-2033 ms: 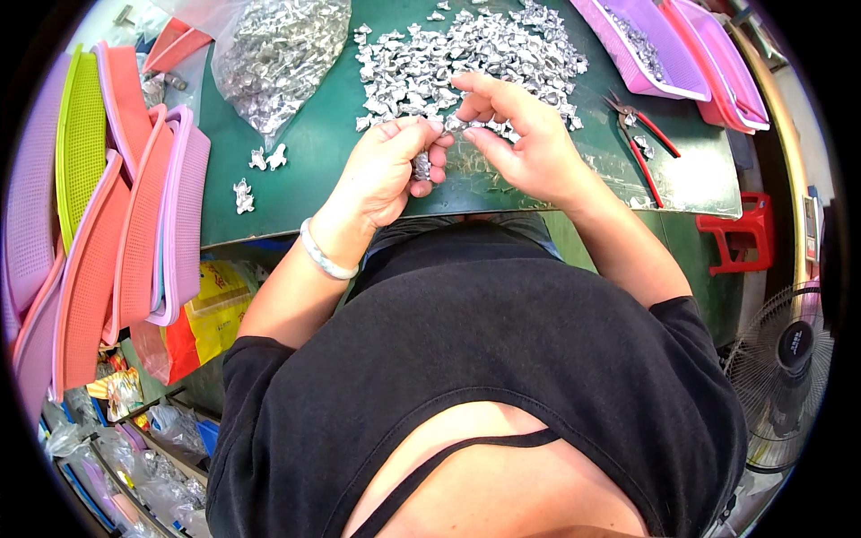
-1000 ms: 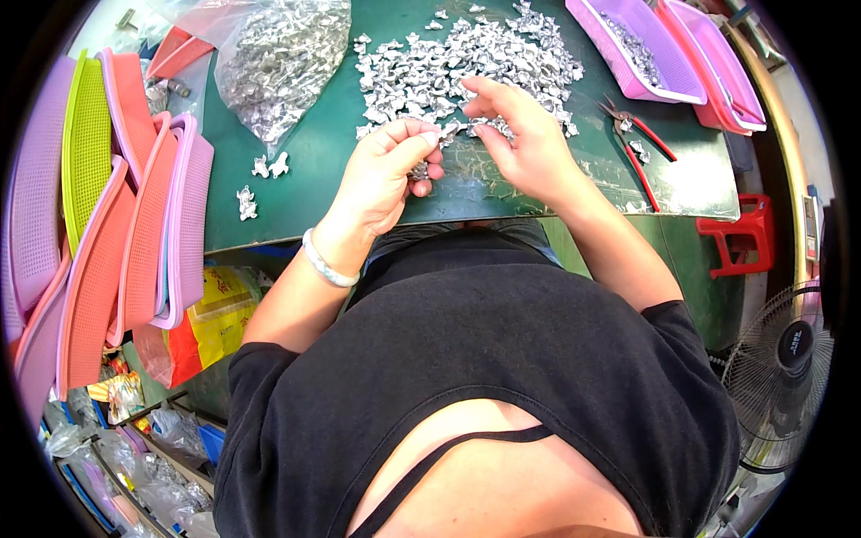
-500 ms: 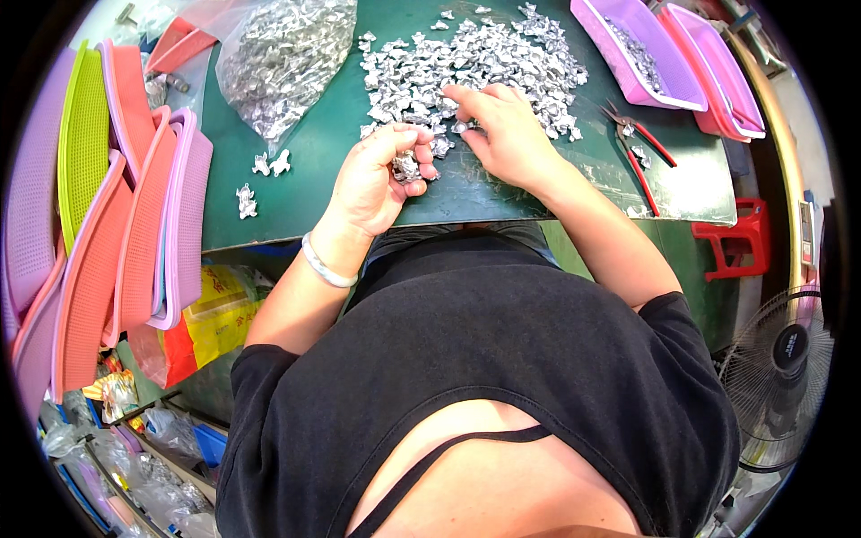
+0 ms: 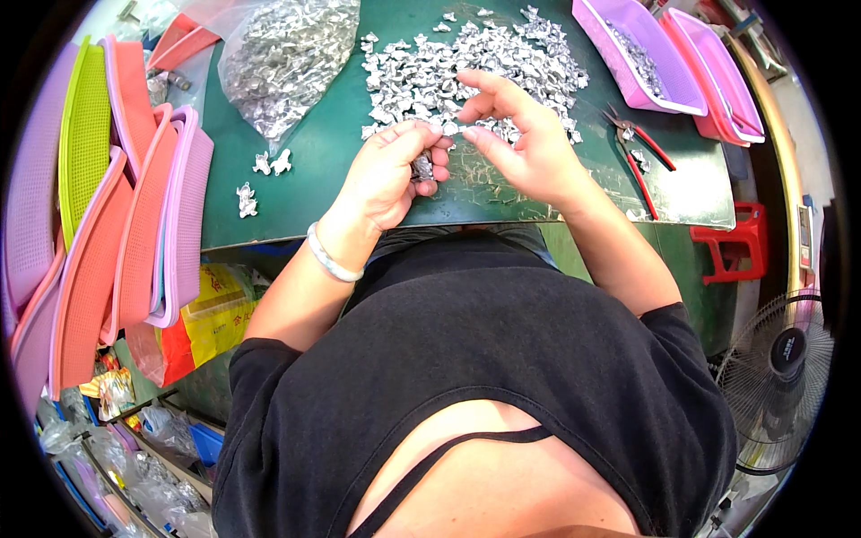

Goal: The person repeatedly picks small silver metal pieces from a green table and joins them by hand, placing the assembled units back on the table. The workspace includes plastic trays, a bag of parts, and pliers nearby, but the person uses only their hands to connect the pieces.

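— What's the left hand [image 4: 387,175] doing?

— Its grip is curled shut around a small cluster of silver metal pieces [image 4: 422,167], held just above the near edge of the green tabletop [image 4: 314,170].

— And the right hand [image 4: 525,143]?

— Thumb and forefinger are pinched narrow on one small silver piece [image 4: 451,129], right beside the left fingertips [image 4: 437,133]. The other fingers are spread loose.

— Where's the rest of the metal?

— A loose pile of silver pieces [image 4: 466,63] lies toward the far edge, just beyond both hands. A clear bag of the same pieces [image 4: 282,58] sits at the far left corner, with a few strays [image 4: 260,179] near the left edge.

— Anything else?

— Red-handled pliers [image 4: 639,161] lie to the right, near purple trays [image 4: 646,58]. Stacked baskets [image 4: 117,206] lean off the left edge.
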Tool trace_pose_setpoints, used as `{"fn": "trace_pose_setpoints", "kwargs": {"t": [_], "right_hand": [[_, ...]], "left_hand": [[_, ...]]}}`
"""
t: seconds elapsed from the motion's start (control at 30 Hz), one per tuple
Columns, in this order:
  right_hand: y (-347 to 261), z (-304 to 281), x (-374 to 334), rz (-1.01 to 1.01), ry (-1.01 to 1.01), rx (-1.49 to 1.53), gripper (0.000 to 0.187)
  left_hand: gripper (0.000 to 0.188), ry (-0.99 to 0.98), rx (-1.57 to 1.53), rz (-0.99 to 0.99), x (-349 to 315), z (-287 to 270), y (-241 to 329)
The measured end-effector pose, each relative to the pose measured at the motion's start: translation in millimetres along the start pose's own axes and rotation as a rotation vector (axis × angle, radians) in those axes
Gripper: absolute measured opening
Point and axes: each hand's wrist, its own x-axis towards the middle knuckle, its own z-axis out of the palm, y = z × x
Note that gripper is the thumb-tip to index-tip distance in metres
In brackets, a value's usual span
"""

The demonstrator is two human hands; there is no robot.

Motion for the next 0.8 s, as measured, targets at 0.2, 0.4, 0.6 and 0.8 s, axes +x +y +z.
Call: {"fn": "trace_pose_setpoints", "kwargs": {"t": [0.2, 0.4, 0.6, 0.8], "right_hand": [[-0.4, -2.5, -1.1, 0.284, -0.073, 0.393, 0.04], [-2.8, -4.8, -1.3, 0.364, -0.098, 0.482, 0.042], [-2.1, -1.2, -5.6, 0.249, 0.017, 0.336, 0.044], [-2.9, -1.2, -7.6, 0.121, 0.081, 0.257, 0.044]], "left_hand": [[0.016, 0.005, -0.026, -0.005, -0.9, 1.6, 1.0], [0.013, 0.002, 0.013, 0.034, -2.1, 3.9, -0.7], [0.01, 0.004, 0.017, 0.134, -4.1, 7.6, -3.3], [0.008, -0.002, -0.044, 0.103, -3.2, 10.2, -2.6]]}}
